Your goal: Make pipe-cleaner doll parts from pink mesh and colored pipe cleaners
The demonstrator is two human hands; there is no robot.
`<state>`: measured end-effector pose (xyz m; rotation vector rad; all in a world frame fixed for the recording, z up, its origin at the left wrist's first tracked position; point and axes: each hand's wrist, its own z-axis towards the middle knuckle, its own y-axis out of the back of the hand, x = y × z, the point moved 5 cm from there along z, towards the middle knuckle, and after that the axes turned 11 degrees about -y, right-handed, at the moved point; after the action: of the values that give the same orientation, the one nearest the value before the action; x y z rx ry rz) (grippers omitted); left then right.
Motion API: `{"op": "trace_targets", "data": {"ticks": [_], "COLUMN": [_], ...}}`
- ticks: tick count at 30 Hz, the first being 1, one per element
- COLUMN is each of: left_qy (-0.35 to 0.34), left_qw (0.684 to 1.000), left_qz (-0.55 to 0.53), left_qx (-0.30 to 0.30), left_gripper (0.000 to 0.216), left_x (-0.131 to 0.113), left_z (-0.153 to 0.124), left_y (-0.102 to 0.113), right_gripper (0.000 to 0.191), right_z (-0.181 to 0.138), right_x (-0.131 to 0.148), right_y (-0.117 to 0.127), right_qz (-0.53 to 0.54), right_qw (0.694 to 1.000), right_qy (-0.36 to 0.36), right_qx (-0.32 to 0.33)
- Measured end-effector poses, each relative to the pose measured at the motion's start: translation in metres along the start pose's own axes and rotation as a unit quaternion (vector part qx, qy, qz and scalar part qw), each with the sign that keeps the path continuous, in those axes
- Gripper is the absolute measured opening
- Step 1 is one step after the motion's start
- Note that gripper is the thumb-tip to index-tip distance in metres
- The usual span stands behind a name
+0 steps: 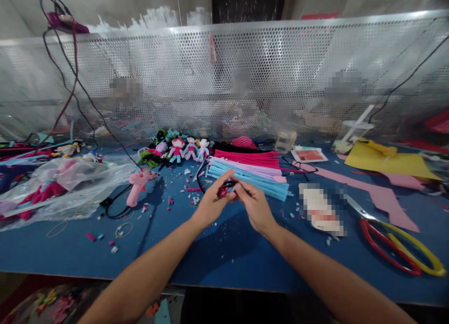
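Note:
In the head view my left hand (213, 200) and my right hand (255, 203) meet above the middle of the blue table. Between their fingertips is a small doll-like fuzzy piece (227, 188) in black, pink and blue, mostly hidden by the fingers. Both hands are closed on it. Just beyond them lie bundles of pipe cleaners, a blue one (273, 189), a lilac one (259, 169) and a red one (245, 158). Behind and to the left sit several small finished dolls (190, 148).
A pink glue gun (137, 187) stands left beside a clear plastic bag (87, 181). To the right are scissors (389, 240), pink felt (382, 198), yellow felt (393, 160), glasses (303, 169) and a plastic cup (347, 134). A perforated metal screen (196, 71) closes the back.

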<state>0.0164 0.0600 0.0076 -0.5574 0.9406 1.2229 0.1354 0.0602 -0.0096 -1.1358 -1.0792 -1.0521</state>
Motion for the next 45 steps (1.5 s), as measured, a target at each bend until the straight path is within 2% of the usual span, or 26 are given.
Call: {"op": "trace_targets", "data": {"ticks": [3, 9, 12, 15, 17, 24, 26, 29, 34, 42, 45], "left_qy": [0.018, 0.091, 0.124, 0.136, 0.138, 0.089, 0.080, 0.074, 0.106, 0.140, 0.128], "left_qw": [0.997, 0.972, 0.948, 0.938, 0.938, 0.961, 0.968, 0.969, 0.952, 0.937, 0.942], "left_qz": [-0.054, -0.182, -0.252, -0.261, -0.261, -0.235, -0.208, -0.185, -0.221, -0.252, -0.242], "left_qx": [-0.044, -0.114, -0.149, -0.184, -0.182, -0.111, -0.119, -0.149, -0.181, -0.196, -0.192], "left_gripper": [0.060, 0.046, 0.045, 0.039, 0.039, 0.056, 0.061, 0.053, 0.043, 0.033, 0.027], "left_x": [0.000, 0.006, 0.013, 0.017, 0.017, 0.001, 0.001, 0.002, 0.008, 0.011, 0.007], "left_z": [0.000, -0.001, 0.000, 0.000, 0.000, -0.001, -0.002, -0.002, -0.003, -0.006, -0.005], "left_y": [0.003, 0.009, 0.012, 0.016, 0.015, 0.002, 0.002, 0.006, 0.011, 0.009, 0.008], "right_gripper": [0.036, 0.037, 0.035, 0.035, 0.035, 0.030, 0.028, 0.028, 0.037, 0.052, 0.046], "right_z": [0.001, 0.003, 0.003, 0.002, 0.000, -0.001, -0.002, -0.005, -0.007, -0.011, -0.013], "right_x": [0.000, 0.004, 0.009, 0.014, 0.016, 0.017, 0.016, 0.017, 0.018, 0.028, 0.030], "right_y": [0.000, 0.001, 0.002, 0.002, 0.003, 0.006, 0.004, 0.001, -0.002, -0.003, -0.004], "right_qz": [0.018, 0.051, 0.032, -0.009, -0.032, -0.072, -0.080, -0.088, -0.123, -0.206, -0.245], "right_qw": [1.000, 0.997, 0.998, 0.999, 0.999, 0.994, 0.992, 0.990, 0.985, 0.962, 0.948], "right_qy": [-0.010, -0.027, -0.012, 0.015, 0.031, 0.081, 0.091, 0.107, 0.118, 0.176, 0.205], "right_qx": [0.012, 0.041, 0.049, 0.040, 0.027, -0.014, -0.023, -0.016, 0.007, 0.031, 0.021]}}
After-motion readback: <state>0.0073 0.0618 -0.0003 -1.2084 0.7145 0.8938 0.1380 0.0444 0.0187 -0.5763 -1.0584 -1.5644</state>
